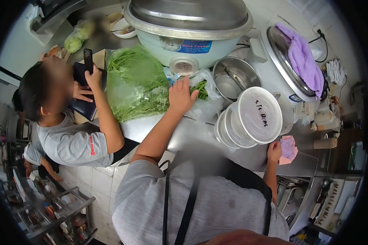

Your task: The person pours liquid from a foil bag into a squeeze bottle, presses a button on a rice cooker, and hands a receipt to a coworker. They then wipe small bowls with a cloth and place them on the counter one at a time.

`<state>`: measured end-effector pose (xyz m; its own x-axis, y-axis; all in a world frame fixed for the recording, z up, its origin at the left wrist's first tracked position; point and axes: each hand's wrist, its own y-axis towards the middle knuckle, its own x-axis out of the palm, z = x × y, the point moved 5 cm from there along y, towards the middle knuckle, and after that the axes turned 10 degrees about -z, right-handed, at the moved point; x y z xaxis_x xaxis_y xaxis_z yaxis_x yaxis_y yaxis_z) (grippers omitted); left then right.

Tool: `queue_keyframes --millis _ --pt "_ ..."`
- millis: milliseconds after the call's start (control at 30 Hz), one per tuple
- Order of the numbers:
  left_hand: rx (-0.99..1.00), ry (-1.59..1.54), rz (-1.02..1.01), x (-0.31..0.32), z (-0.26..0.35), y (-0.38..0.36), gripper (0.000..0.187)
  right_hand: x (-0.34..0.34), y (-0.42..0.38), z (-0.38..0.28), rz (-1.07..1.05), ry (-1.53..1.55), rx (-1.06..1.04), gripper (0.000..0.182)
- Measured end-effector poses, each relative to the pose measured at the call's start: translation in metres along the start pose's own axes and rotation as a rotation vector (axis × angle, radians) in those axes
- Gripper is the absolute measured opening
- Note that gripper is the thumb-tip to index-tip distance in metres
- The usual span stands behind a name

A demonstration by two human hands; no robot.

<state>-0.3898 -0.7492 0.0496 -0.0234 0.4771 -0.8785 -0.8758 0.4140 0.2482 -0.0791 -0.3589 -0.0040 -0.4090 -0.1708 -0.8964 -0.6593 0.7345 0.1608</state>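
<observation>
My left hand lies with its fingers stretched out at the right end of a big clear plastic bag of long green vegetables. Just right of those fingers, a smaller clear bag holds cut green pieces. My right hand is closed on the edge of a pink and purple cloth at the counter's front right. Close to that hand stands a stack of round lidded tubs, the top lid marked in black writing.
A large rice cooker stands at the back, with a metal pot beside it. A purple towel drapes over another cooker. On the left, a co-worker holds a black phone over a dark folder.
</observation>
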Motion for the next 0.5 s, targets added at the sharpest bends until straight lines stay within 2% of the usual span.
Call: queue_keyframes --millis 200,300,367,433,500 --pt "-0.089 0.044 -0.003 -0.002 0.001 0.008 0.07 0.006 0.003 0.01 0.011 0.062 -0.026 0.017" --pt "-0.116 0.054 -0.045 -0.001 -0.001 0.011 0.071 0.002 0.015 0.02 -0.189 0.346 -0.067 0.014" --pt "-0.127 0.057 -0.1 -0.001 -0.001 0.012 0.075 -0.016 0.036 0.043 -0.156 0.463 0.0 0.011" --pt "-0.127 0.064 -0.139 0.0 -0.002 0.011 0.078 -0.08 0.054 -0.009 -0.018 0.523 -0.27 0.01" --pt "-0.108 0.08 -0.137 -0.003 -0.001 0.013 0.079 -0.146 0.086 -0.067 0.105 0.411 -0.502 0.01"
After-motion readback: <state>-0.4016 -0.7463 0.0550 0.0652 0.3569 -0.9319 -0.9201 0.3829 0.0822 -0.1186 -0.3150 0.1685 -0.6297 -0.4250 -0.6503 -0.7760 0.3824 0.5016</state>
